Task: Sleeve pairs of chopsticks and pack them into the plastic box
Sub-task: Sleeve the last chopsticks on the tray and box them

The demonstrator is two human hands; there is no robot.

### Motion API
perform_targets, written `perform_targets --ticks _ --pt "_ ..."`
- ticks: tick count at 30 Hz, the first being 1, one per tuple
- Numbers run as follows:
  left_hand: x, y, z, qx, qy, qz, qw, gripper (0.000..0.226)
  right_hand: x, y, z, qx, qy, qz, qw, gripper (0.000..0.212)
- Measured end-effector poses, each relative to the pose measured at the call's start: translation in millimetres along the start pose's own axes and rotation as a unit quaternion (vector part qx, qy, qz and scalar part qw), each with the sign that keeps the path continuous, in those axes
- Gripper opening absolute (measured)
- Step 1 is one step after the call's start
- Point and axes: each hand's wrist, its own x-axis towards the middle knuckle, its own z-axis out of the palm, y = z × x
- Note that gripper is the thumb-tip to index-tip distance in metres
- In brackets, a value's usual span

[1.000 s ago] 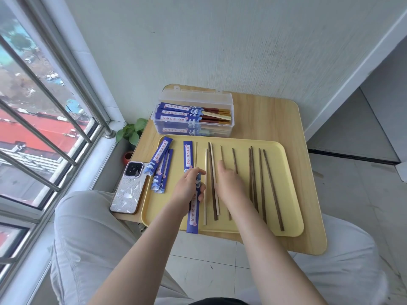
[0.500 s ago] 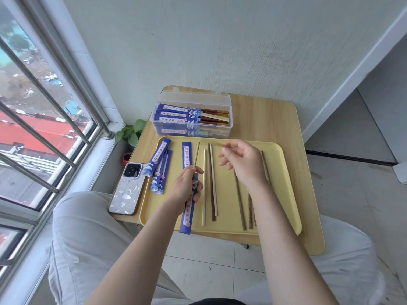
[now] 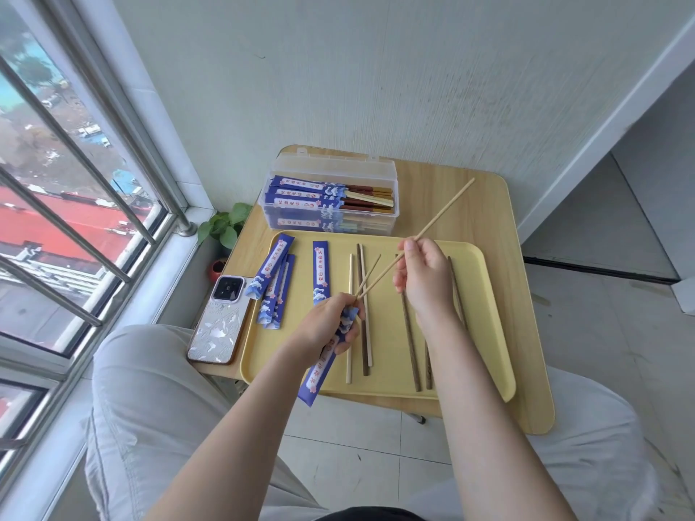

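My left hand grips the open end of a blue paper sleeve that hangs over the front edge of the yellow tray. A short light chopstick sticks out of the sleeve's mouth. My right hand pinches a second light chopstick, tilted up to the right, with its lower tip at the sleeve's mouth. Loose light and dark chopsticks lie on the tray. The clear plastic box behind the tray holds several sleeved pairs.
Empty blue sleeves lie on the tray's left side, one more sleeve beside them. A phone rests on the wooden table left of the tray. A small potted plant and the window rail stand to the left.
My right hand picked a light chopstick off the tray and lifted it, bringing its tip to the sleeve's mouth. My left hand raised the sleeve's open end slightly.
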Motion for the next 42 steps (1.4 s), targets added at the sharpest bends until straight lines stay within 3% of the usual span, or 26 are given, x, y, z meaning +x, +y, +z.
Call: perform_targets --ticks 10,14,19,21,23,26,28,32,37,42 --pt "2.2 1.9 -3.3 0.034 0.007 0.025 0.999 0.034 2.9 2.8 -6.0 -0.001 -0.017 0.029 0.999 0.024" --pt "2.1 7.6 3.1 0.058 0.01 0.035 0.998 0.035 -2.6 3.3 -1.0 -0.066 -0.078 0.063 0.993 0.023" --pt "4.2 9.7 4.9 0.064 0.065 0.059 0.994 0.031 -9.9 6.7 3.7 -0.172 -0.217 0.1 0.956 0.027" --pt "3.0 9.1 3.4 0.062 0.066 0.059 0.994 0.028 -8.3 5.8 2.1 -0.183 -0.231 0.107 0.95 0.024" --pt "1.1 8.0 1.0 0.067 0.056 0.06 0.994 0.028 -5.4 5.5 1.7 -0.159 -0.188 0.11 0.963 0.025" --pt "-1.4 10.1 1.7 0.09 0.027 0.058 0.994 0.028 0.0 7.7 0.2 -0.062 -0.039 0.081 0.994 0.043" --pt "-2.6 12.9 4.8 0.105 0.012 0.055 0.993 0.028 2.8 9.4 -2.1 -0.016 0.017 0.038 0.999 0.047" --pt "-0.8 16.4 10.5 0.099 0.014 0.045 0.994 0.028 5.5 14.0 -2.1 -0.029 0.006 0.007 1.0 0.039" --pt "-0.3 23.9 9.8 0.087 0.044 0.031 0.995 0.028 5.5 14.9 5.5 -0.025 0.0 0.033 0.999 0.022" --pt "5.1 46.6 -1.9 0.228 0.068 0.039 0.97 0.03 18.6 2.8 0.3 0.072 0.026 0.096 0.992 0.009"
